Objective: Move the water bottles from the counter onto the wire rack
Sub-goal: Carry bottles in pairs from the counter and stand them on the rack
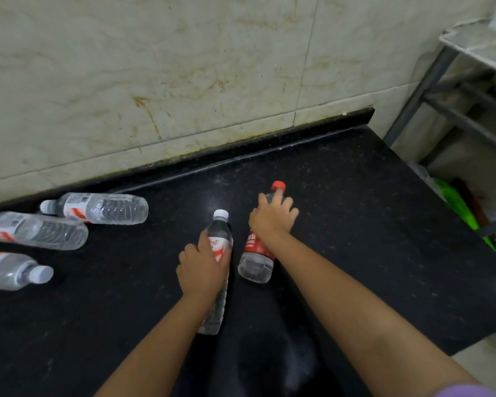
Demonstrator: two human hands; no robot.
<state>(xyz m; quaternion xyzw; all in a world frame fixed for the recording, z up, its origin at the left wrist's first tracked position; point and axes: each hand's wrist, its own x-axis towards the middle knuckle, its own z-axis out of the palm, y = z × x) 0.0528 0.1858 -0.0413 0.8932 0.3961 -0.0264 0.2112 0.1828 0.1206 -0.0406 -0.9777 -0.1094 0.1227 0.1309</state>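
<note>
Both forearms are filling the near edge of my feed, reaching out over the black counter (355,196). I'm seeing the left hand (202,267) wrapping around the label band of a white-capped bottle (219,233); fingers are curling round it, thumb on the right side, cap pointing far, base trailing back under the wrist. The right hand (272,217) is lying on top of the red-capped bottle (257,262), just right of the first one. Fingers are spreading over its shoulder and neck, red cap sticking out beyond the fingertips, red label and clear base showing near the wrist. I can't tell if that hand is actually gripping or only resting on it.

Three more bottles are lying on their sides at the left of the counter, well apart from both hands: the far bottle (98,209) by the tiled wall (155,67), the middle bottle (38,230) just beside it, and the near bottle (12,270) cut off by the frame edge, white cap pointing right.

The wire rack (467,110) is standing at far right, past the counter's end.
</note>
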